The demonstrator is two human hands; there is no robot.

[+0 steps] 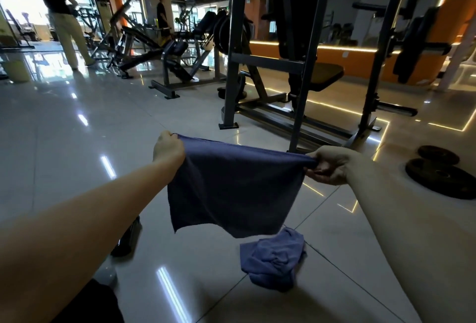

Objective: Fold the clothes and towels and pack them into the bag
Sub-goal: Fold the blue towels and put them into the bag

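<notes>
We hold the blue towel (pixel 233 186) above gym tiles (pixel 64 129), left hand (pixel 167 148) and right hand (pixel 331 165) each pinching a top corner; crumpled towel (pixel 273 258) beneath, weight plates (pixel 443 176) right, dark object (pixel 127 237) half hidden behind our left arm.

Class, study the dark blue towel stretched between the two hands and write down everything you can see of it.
The dark blue towel is a roughly rectangular cloth, soft and slightly fuzzy, like terry or microfibre. It hangs in the air, its top edge pulled taut between the left hand and the right hand, each gripping an upper corner. The lower edge hangs loose and uneven, clear of the tiled floor. Nothing else touches it.
</notes>
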